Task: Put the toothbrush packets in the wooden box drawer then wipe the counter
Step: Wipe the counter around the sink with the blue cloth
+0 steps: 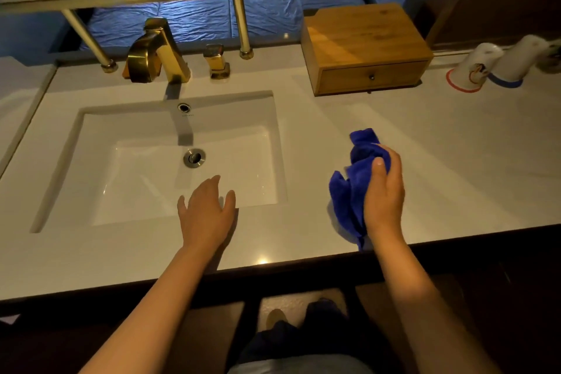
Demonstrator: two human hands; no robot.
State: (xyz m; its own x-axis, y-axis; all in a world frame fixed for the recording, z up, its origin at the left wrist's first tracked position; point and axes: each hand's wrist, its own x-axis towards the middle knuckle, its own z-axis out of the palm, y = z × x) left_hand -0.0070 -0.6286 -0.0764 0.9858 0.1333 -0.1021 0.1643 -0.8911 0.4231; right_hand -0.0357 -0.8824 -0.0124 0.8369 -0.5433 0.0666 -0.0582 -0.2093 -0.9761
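The right hand (384, 191) was closed around a bunched blue cloth (353, 188), held just over the white tabletop (455, 161) to the right of the sink (170, 161). Its thumb pressed across the front of the cloth and the other fingers (394, 158) wrapped behind it, so the fabric sat squeezed in the palm. One lump of cloth stuck out above the fingers, toward the back of the tabletop, and a looser fold hung down on the left of the hand, its tip reaching the tabletop's front edge.

The left hand (206, 215) was open and held nothing. It lay palm down, fingers (212, 188) spread and slightly curled, over the front rim of the sink, with the fingertips reaching out above the basin. Whether it rested on the rim or hung just above could not be told.

The wooden box (364, 48) stood at the back of the tabletop, well apart from both hands and beyond the right one. Its drawer (372, 77) was pushed fully in, the small dark knob facing forward. No toothbrush packets showed on the tabletop. Two upturned cups (473, 70) stood to the right of the box, and a gold faucet (158, 51) rose behind the sink.
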